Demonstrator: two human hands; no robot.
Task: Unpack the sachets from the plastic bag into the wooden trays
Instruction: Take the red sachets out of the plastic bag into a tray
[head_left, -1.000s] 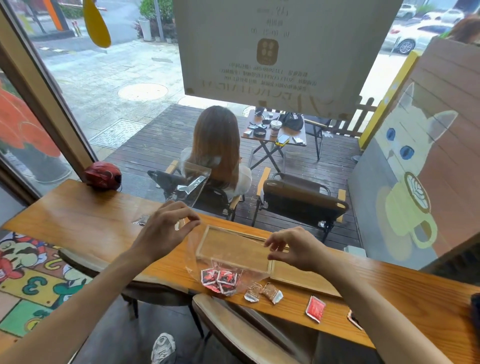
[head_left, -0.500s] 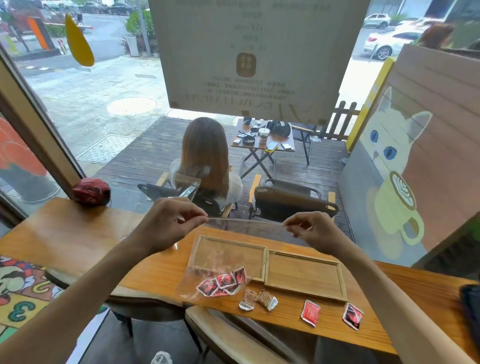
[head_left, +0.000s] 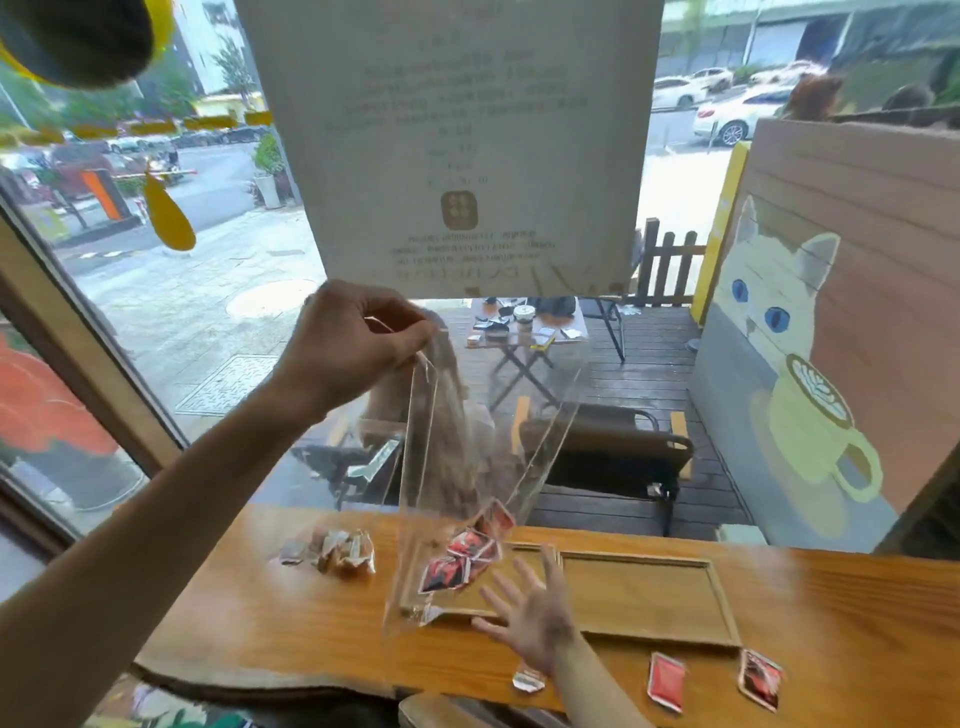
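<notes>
My left hand (head_left: 353, 348) pinches the top corner of a clear plastic bag (head_left: 457, 441) and holds it high above the counter. Several red sachets (head_left: 457, 564) sit in the bag's lower end. The bag hangs over the left wooden tray (head_left: 467, 597). My right hand (head_left: 530, 618) is spread open, blurred, over that tray's right part, just right of the bag's bottom, holding nothing. The right wooden tray (head_left: 644, 597) lies beside it with nothing in it.
A pile of brownish sachets (head_left: 332, 551) lies on the counter (head_left: 260, 623) left of the bag. Two red sachets (head_left: 665, 680) (head_left: 761, 686) and a small pale one (head_left: 527, 679) lie near the front edge. The window glass stands right behind the counter.
My left hand has lifted the bag high by its top. My right hand has let go of the bag and dropped down to the trays. The view has tilted up and shifted.
</notes>
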